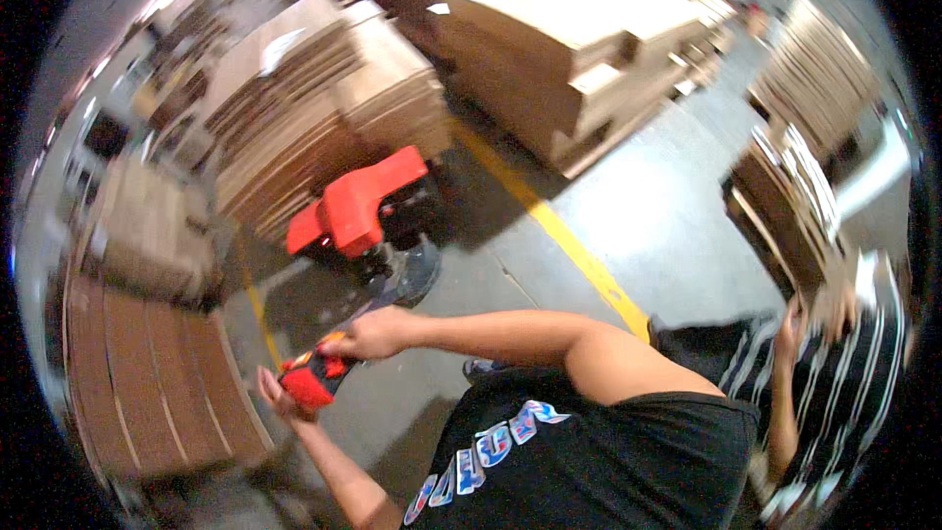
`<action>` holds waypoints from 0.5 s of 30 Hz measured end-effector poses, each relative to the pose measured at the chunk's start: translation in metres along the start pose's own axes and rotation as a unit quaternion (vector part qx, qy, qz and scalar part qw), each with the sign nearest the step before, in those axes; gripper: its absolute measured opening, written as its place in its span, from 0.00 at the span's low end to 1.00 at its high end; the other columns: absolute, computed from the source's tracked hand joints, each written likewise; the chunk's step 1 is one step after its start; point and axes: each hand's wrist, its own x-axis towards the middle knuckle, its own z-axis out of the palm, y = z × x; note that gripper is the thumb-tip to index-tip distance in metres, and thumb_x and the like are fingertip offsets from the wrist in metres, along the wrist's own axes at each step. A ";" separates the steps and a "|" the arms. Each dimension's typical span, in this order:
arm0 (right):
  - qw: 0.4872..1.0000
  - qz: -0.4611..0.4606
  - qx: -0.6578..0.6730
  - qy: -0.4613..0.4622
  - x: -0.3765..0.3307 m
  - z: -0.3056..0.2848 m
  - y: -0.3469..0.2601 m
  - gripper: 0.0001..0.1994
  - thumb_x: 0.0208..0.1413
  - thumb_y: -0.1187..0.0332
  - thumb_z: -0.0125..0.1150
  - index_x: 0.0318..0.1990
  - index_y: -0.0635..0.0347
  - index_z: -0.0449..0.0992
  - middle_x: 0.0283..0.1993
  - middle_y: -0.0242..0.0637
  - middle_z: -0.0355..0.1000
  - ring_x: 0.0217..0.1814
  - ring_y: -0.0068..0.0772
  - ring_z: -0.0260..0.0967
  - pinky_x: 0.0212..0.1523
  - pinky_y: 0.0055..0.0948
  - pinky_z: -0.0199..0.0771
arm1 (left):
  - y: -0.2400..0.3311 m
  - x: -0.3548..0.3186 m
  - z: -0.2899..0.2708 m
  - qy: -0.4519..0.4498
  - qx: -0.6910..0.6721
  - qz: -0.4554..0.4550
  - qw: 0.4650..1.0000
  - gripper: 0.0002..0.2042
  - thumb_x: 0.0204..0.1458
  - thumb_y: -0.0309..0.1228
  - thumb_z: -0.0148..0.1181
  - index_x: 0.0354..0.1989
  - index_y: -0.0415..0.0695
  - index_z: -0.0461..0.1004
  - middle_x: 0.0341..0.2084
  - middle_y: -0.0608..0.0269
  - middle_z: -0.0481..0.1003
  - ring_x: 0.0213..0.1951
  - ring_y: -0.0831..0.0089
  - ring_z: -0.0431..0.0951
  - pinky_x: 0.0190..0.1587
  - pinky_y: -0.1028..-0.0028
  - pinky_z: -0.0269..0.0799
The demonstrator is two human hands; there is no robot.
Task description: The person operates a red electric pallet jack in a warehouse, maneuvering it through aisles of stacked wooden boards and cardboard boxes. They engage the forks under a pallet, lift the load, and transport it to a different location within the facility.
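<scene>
Both my hands are on the red and black control handle [309, 385] of an electric pallet jack. My right hand [381, 334] is closed round the handle's far right side, near its orange-yellow part. My left hand [278, 395] is closed on its left side; some of its fingers are hidden. Beyond the handle stands the red body [365, 198] of the pallet jack, with its dark wheel area [417, 275] low on the near side. Its forks are not visible.
Stacked brown boards [324, 128] rise just beyond the jack, with a larger stack [569, 39] at far centre. Boards [147, 373] lie left. Yellow lines [559, 236] cross the grey floor. At right, a co-worker in stripes [834, 383] has hands by a board stack [785, 201].
</scene>
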 end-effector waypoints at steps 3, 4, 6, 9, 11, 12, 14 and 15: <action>0.999 -0.006 0.024 0.035 0.062 -0.036 0.005 0.49 0.65 0.22 0.34 0.39 0.66 0.85 0.38 0.58 0.82 0.47 0.63 0.81 0.49 0.54 0.79 | -0.041 0.088 0.042 -0.035 -0.063 0.006 0.997 0.24 0.64 0.40 0.61 0.64 0.39 0.71 0.61 0.53 0.72 0.61 0.57 0.74 0.63 0.54 0.75; 0.999 0.012 0.048 -0.013 0.068 -0.057 -0.002 0.49 0.65 0.23 0.34 0.39 0.66 0.85 0.39 0.59 0.82 0.47 0.64 0.80 0.50 0.54 0.79 | -0.049 0.119 0.055 -0.044 -0.167 -0.065 0.983 0.24 0.62 0.39 0.63 0.64 0.41 0.70 0.57 0.54 0.74 0.59 0.56 0.75 0.61 0.52 0.76; 0.997 0.004 0.048 0.052 0.108 -0.062 0.009 0.48 0.66 0.24 0.34 0.38 0.66 0.85 0.39 0.59 0.82 0.47 0.64 0.80 0.50 0.55 0.79 | -0.063 0.166 0.078 -0.073 -0.159 -0.040 0.984 0.25 0.61 0.42 0.64 0.62 0.42 0.71 0.56 0.55 0.74 0.57 0.56 0.76 0.60 0.52 0.76; 0.991 -0.004 0.053 0.124 0.164 -0.068 0.022 0.48 0.66 0.24 0.34 0.39 0.65 0.84 0.40 0.59 0.82 0.47 0.64 0.80 0.49 0.56 0.79 | -0.070 0.224 0.120 -0.028 -0.007 0.192 0.981 0.26 0.57 0.45 0.67 0.58 0.42 0.71 0.55 0.55 0.74 0.56 0.55 0.76 0.58 0.52 0.75; 0.991 -0.038 0.059 0.117 0.187 -0.076 0.024 0.48 0.64 0.22 0.34 0.38 0.65 0.85 0.39 0.59 0.82 0.45 0.64 0.81 0.48 0.56 0.79 | -0.120 0.239 0.137 -0.027 -0.022 0.115 0.993 0.26 0.53 0.46 0.70 0.54 0.42 0.72 0.53 0.55 0.75 0.54 0.55 0.76 0.57 0.53 0.75; 0.992 -0.035 0.052 0.108 0.199 -0.092 0.026 0.49 0.64 0.22 0.35 0.38 0.65 0.85 0.38 0.59 0.82 0.45 0.63 0.81 0.47 0.56 0.80 | -0.136 0.248 0.143 -0.047 -0.075 0.106 0.990 0.28 0.52 0.45 0.71 0.55 0.42 0.72 0.52 0.56 0.76 0.53 0.56 0.77 0.57 0.54 0.76; 0.996 -0.014 0.024 0.082 0.222 -0.132 0.025 0.50 0.62 0.20 0.35 0.37 0.65 0.85 0.37 0.58 0.82 0.43 0.62 0.81 0.46 0.55 0.80 | -0.144 0.296 0.154 -0.083 -0.153 0.098 0.980 0.27 0.53 0.45 0.71 0.55 0.42 0.71 0.49 0.57 0.77 0.50 0.58 0.78 0.57 0.57 0.77; 0.998 0.004 0.004 0.064 0.234 -0.156 0.023 0.50 0.61 0.19 0.36 0.37 0.65 0.85 0.36 0.58 0.82 0.42 0.62 0.82 0.45 0.54 0.80 | -0.143 0.322 0.157 -0.093 -0.169 0.091 0.977 0.25 0.55 0.45 0.69 0.53 0.42 0.71 0.47 0.59 0.76 0.49 0.60 0.78 0.56 0.59 0.76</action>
